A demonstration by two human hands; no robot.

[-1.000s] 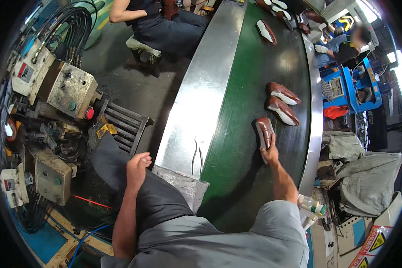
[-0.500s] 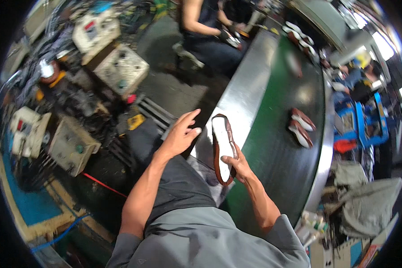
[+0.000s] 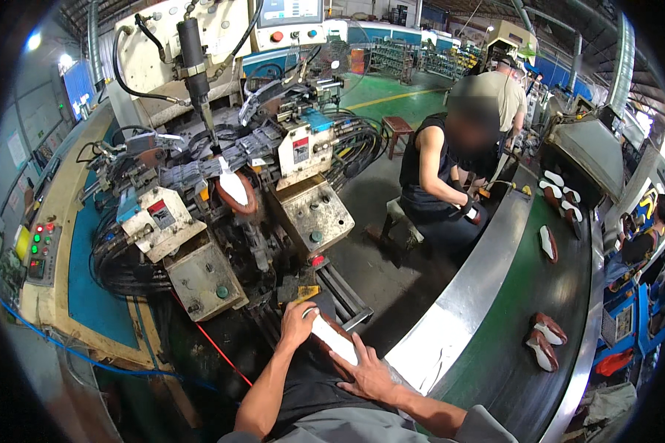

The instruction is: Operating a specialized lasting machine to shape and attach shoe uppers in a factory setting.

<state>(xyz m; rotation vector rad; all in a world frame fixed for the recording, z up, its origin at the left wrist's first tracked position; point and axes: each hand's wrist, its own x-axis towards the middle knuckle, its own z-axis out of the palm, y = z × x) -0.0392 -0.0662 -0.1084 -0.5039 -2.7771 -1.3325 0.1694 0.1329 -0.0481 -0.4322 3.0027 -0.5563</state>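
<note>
Above my lap I hold a brown shoe upper [image 3: 335,338] with its white sole side facing up. My left hand [image 3: 298,325] is closed round its far left end. At the near end, my right hand [image 3: 368,371] grips it with fingers spread over the edge and part of the white face. A second brown shoe upper [image 3: 234,190], also white side up, sits in the clamping machine [image 3: 255,144] in front of me, beyond my hands.
To my right runs a green conveyor belt [image 3: 488,347] with a metal edge [image 3: 451,317], carrying several brown shoe uppers [image 3: 545,342]. A seated co-worker [image 3: 432,177] handles a shoe beside it. A control box [image 3: 43,253] with buttons stands left. A red cord [image 3: 222,351] hangs below the machine.
My view has swung left and up to the machine. The shoe upper has moved from beside the belt's metal edge to above my lap. My left hand, open and apart before, now grips it.
</note>
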